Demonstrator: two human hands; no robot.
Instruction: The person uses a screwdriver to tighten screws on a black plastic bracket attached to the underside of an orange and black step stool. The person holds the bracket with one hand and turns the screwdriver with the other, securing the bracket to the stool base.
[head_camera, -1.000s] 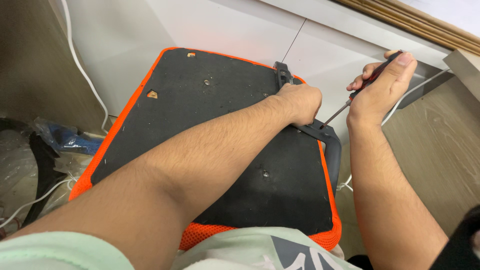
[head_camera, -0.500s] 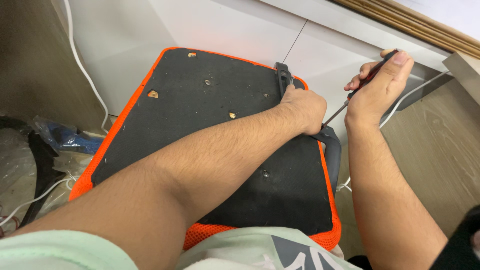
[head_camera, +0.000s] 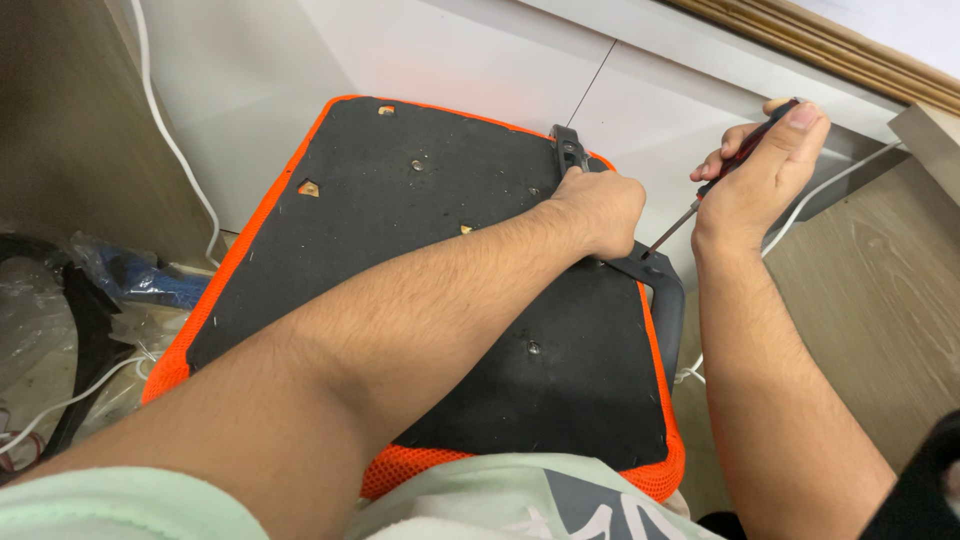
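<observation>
My left hand (head_camera: 598, 210) clamps the armrest bracket (head_camera: 655, 290) on the seat (head_camera: 400, 230), while my right hand (head_camera: 760, 175), at three o'clock, grips a screwdriver (head_camera: 700, 200).

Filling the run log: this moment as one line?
left hand: pressing armrest bracket | right hand: gripping screwdriver, tip at bracket | seat base: upside down

A smooth white panelled wall (head_camera: 420, 50) fills the upper part of the view, split by a thin dark seam. A ribbed light wooden moulding strip (head_camera: 830, 50) runs slantwise across the top right. Pale grey-brown wood-grain floor planks (head_camera: 880, 290) lie at right. A brown wooden board (head_camera: 60, 120) stands at left, with a white cable (head_camera: 170, 150) beside it and crumpled clear plastic bags (head_camera: 40, 300) below.
</observation>
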